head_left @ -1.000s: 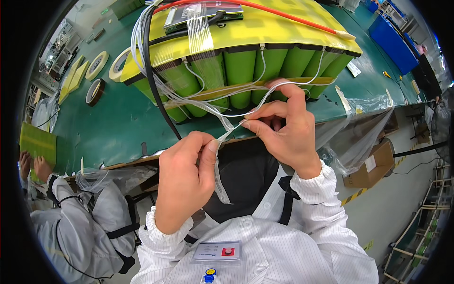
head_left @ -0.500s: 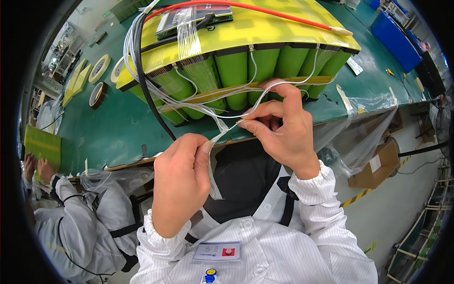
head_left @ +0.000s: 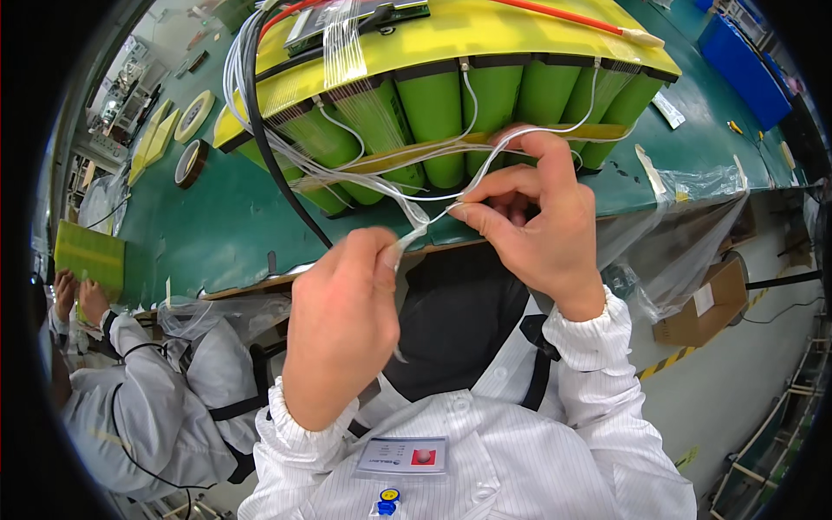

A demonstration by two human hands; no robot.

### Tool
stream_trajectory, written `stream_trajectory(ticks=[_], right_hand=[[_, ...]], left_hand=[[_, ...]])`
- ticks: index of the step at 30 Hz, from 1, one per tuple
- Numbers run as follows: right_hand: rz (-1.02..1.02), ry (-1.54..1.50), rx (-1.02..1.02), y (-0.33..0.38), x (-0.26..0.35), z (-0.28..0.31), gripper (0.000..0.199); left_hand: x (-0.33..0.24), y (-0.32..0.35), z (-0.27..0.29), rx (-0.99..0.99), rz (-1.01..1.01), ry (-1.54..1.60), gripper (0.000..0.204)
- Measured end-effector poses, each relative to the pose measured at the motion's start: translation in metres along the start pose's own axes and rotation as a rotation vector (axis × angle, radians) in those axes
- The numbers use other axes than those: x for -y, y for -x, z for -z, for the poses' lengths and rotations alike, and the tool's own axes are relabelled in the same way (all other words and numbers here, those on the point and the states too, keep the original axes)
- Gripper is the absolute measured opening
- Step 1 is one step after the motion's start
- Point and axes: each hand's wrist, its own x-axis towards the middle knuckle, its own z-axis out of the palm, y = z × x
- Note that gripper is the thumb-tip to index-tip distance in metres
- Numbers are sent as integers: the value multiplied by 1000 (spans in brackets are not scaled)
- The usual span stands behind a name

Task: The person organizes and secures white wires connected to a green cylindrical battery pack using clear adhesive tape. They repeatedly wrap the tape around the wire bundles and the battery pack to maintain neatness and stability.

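Gripping a thin, clear strip (head_left: 414, 232) between thumb and bent fingers, a worker's left hand (head_left: 342, 321) faces the right hand (head_left: 546, 217), whose thumb and forefinger pinch a slim white wire (head_left: 443, 212) just in front of a battery pack (head_left: 429, 130). The pack, a row of green cells under a yellow sheet (head_left: 477, 39), sits on a green table (head_left: 195, 238) near its front edge, white leads running along its side. A black cable (head_left: 276, 165) hangs at the pack's left end, and a red cable (head_left: 563, 17) crosses its top. At left, a co-worker's hands (head_left: 91, 301) rest against a yellow-green block (head_left: 91, 258), near a brown tape roll (head_left: 201, 163). A blue bin (head_left: 744, 69) stands at far right; an open cardboard box (head_left: 689, 325) lies below the table.
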Motion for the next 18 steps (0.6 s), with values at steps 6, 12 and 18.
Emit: stream_trajectory(ticks=[6,12,18], right_hand=[[120,20,-1,1,-3,2,64],[155,-9,-15,7,5,0,67],[270,-40,30,3,2,-5,65]], left_hand=[[-5,2,-13,-32,14,104,22],[-12,1,-25,-38,261,819,23],[0,-4,-24,81,267,988,24]])
